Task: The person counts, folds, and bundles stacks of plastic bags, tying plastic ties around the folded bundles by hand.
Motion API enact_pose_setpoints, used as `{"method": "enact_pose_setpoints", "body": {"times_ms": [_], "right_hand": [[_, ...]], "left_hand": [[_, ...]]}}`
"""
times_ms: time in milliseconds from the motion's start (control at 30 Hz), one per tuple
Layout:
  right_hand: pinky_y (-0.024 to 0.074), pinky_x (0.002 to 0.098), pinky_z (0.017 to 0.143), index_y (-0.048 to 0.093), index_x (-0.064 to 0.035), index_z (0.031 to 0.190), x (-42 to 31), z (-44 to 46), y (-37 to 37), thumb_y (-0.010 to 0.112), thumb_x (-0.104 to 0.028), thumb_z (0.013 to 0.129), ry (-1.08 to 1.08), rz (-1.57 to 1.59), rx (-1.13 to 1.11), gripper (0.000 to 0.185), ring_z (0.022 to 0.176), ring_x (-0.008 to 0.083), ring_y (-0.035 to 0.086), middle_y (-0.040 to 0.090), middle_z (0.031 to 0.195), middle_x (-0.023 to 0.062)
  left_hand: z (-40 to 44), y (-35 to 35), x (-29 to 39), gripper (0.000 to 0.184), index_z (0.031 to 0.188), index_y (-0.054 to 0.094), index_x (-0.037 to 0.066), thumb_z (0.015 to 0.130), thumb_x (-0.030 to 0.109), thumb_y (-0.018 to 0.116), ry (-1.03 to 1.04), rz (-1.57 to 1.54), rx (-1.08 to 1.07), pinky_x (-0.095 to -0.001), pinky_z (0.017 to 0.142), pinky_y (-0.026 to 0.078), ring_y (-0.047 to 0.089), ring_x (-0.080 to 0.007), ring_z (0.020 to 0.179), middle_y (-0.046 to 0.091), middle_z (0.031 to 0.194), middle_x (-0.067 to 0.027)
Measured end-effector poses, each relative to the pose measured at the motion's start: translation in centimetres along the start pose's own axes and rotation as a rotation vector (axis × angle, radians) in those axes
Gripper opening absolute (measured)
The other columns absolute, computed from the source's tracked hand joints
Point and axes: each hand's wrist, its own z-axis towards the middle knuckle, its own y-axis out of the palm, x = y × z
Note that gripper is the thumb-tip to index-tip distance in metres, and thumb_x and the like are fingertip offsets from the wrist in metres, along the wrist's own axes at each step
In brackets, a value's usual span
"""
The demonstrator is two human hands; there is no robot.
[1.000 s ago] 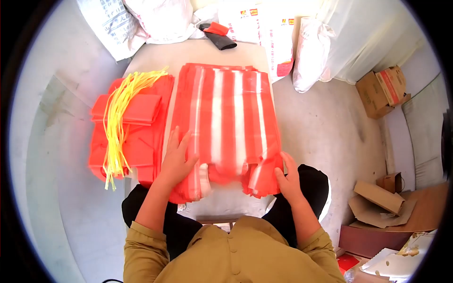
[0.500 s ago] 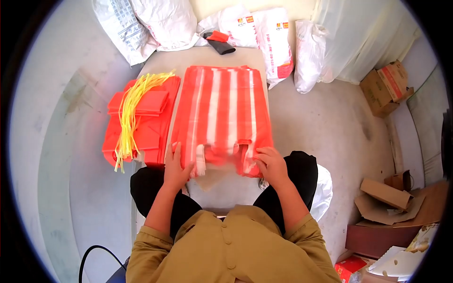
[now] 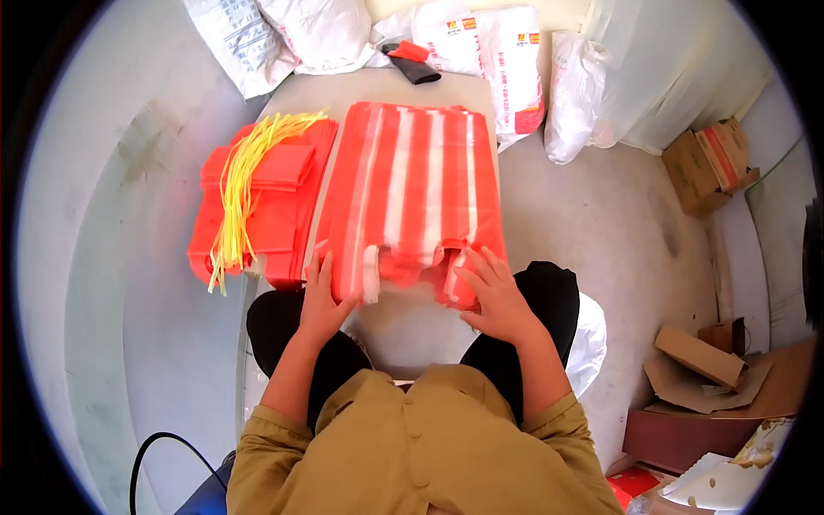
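A flat stack of red-and-white striped plastic carrier bags (image 3: 419, 189) lies on the table in front of me, with its cut-out handle ends towards my body. My left hand (image 3: 324, 305) rests at the near left corner, thumb and fingers apart, touching the edge by the left handle. Over the right handle, my right hand (image 3: 496, 296) lies with its fingers spread. Neither palm is wrapped around anything that I can see. Left of the stack are folded red bags (image 3: 287, 202), with a bundle of yellow ties (image 3: 236, 202) draped across them.
White sacks (image 3: 506, 73) line the far side of the table (image 3: 322, 88). A black-and-red piece (image 3: 414, 64) lies at its back edge. Cardboard boxes (image 3: 711, 167) stand at the right wall, and opened cartons (image 3: 708, 373) lie at the lower right.
The view has shifted slightly, so the table and stack appear higher and further right. Both hands stay at the handle ends; the right hand's fingers are more spread.
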Motion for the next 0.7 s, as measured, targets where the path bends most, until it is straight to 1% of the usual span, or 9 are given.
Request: {"method": "enact_pose_setpoints", "body": {"times_ms": [33, 100, 233, 333, 433, 467, 567, 667, 700], "right_hand": [[0.0411, 0.0481, 0.117, 0.064, -0.0084, 0.136, -0.3, 0.0, 0.3, 0.076, -0.011, 0.084, -0.036, -0.060, -0.028, 0.053, 0.143, 0.0402, 0.048, 0.058, 0.150, 0.0121], [0.0419, 0.0482, 0.117, 0.066, -0.0078, 0.133, 0.5, 0.4, 1.1, 0.077, -0.010, 0.084, 0.045, -0.014, -0.039, 0.050, 0.143, 0.0402, 0.048, 0.060, 0.147, 0.0123], [0.0447, 0.0468, 0.114, 0.070, -0.0069, 0.126, 2.4, -0.6, 2.7, 0.074, -0.006, 0.087, 0.128, 0.133, -0.013, 0.039, 0.141, 0.0398, 0.051, 0.067, 0.138, 0.0127], [0.0473, 0.0408, 0.111, 0.071, -0.0033, 0.124, 3.9, -1.1, 3.8, 0.067, -0.006, 0.097, 0.266, 0.387, 0.145, 0.028, 0.134, 0.0304, 0.059, 0.073, 0.126, 0.0105], [0.0535, 0.0329, 0.094, 0.071, -0.0036, 0.127, 4.6, -1.5, 4.0, 0.064, -0.012, 0.103, 0.757, 1.029, 0.243, 0.027, 0.123, 0.0221, 0.064, 0.075, 0.117, 0.0101], [0.0532, 0.0292, 0.093, 0.070, -0.0033, 0.131, 5.4, -1.9, 4.2, 0.060, -0.013, 0.106, 0.699, 1.030, 0.267, 0.028, 0.121, 0.0156, 0.062, 0.073, 0.121, 0.0086], [0.0518, 0.0315, 0.096, 0.072, -0.0035, 0.126, 5.7, -2.3, 3.8, 0.061, -0.011, 0.103, 0.506, 0.907, 0.401, 0.026, 0.125, 0.0206, 0.062, 0.073, 0.125, 0.0102], [0.0493, 0.0362, 0.103, 0.073, -0.0038, 0.120, 6.1, -3.0, 2.7, 0.064, -0.009, 0.099, 0.189, 0.483, 0.236, 0.024, 0.132, 0.0286, 0.059, 0.071, 0.130, 0.0118], [0.0475, 0.0385, 0.106, 0.074, -0.0038, 0.119, 6.0, -3.1, 2.3, 0.065, -0.010, 0.097, 0.161, 0.425, 0.175, 0.024, 0.134, 0.0315, 0.057, 0.071, 0.131, 0.0123]], "left_hand": [[-0.5, -0.3, 0.2, 0.098, 0.163, 0.029, 0.001, 0.085, 0.032, 0.081, 0.000, 0.001, -0.021, -0.0486, 0.125, 0.029, 0.028, -0.0452, 0.155, 0.024, 0.169, -0.0284], [-0.6, -0.7, 0.4, 0.101, 0.163, 0.028, 0.002, 0.084, 0.034, 0.082, 0.012, 0.003, -0.056, -0.0492, 0.126, 0.027, 0.028, -0.0452, 0.155, 0.025, 0.169, -0.0272], [-1.4, -0.7, -1.3, 0.106, 0.163, 0.029, 0.002, 0.079, 0.032, 0.086, 0.040, 0.003, -0.073, -0.0486, 0.124, 0.032, 0.031, -0.0460, 0.153, 0.025, 0.169, -0.0264], [-1.5, -0.8, -1.2, 0.105, 0.161, 0.032, 0.001, 0.076, 0.031, 0.087, 0.052, 0.021, -0.052, -0.0468, 0.122, 0.036, 0.035, -0.0448, 0.152, 0.026, 0.169, -0.0264], [-1.6, -0.6, -0.9, 0.104, 0.160, 0.035, 0.003, 0.075, 0.030, 0.087, 0.056, 0.082, -0.053, -0.0471, 0.121, 0.037, 0.037, -0.0442, 0.151, 0.028, 0.168, -0.0254], [-1.6, -0.5, -0.8, 0.103, 0.160, 0.036, 0.003, 0.074, 0.029, 0.087, 0.050, 0.102, -0.055, -0.0474, 0.121, 0.037, 0.037, -0.0442, 0.150, 0.029, 0.167, -0.0253], [-1.6, -0.1, -0.8, 0.101, 0.159, 0.038, 0.004, 0.074, 0.029, 0.087, 0.062, 0.117, -0.028, -0.0483, 0.121, 0.038, 0.039, -0.0451, 0.148, 0.031, 0.166, -0.0252], [-1.6, 0.5, -1.4, 0.101, 0.158, 0.039, 0.005, 0.073, 0.029, 0.087, 0.072, 0.109, 0.011, -0.0490, 0.120, 0.038, 0.039, -0.0461, 0.147, 0.032, 0.165, -0.0250], [-1.7, 0.6, -1.4, 0.101, 0.158, 0.039, 0.005, 0.073, 0.028, 0.088, 0.072, 0.107, 0.021, -0.0492, 0.120, 0.038, 0.040, -0.0464, 0.147, 0.032, 0.165, -0.0249]]}}
